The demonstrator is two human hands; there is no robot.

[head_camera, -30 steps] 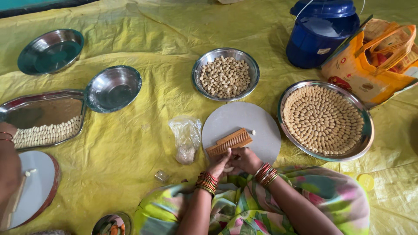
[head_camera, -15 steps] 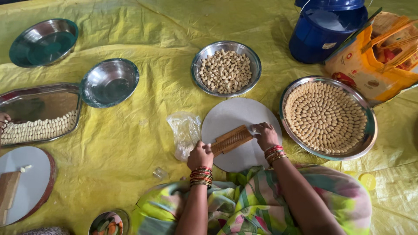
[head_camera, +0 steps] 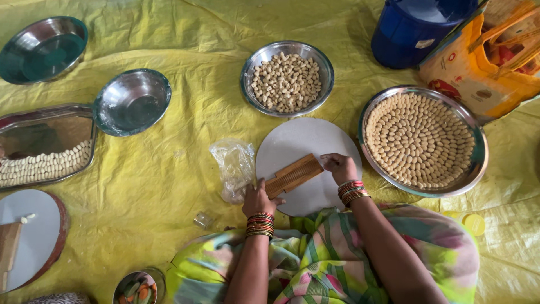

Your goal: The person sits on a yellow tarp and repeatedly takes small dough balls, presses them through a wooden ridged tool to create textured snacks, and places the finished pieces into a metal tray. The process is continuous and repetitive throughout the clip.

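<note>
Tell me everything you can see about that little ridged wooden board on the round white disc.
The ridged wooden board is a small brown rectangle, grooved lengthwise, that looks like wood. It lies flat and slanted on the round white disc, its right end higher in the picture. The left hand rests at its lower left end, fingers touching the edge. The right hand sits just past its upper right end; contact there is unclear. Nothing lies on top of it.
</note>
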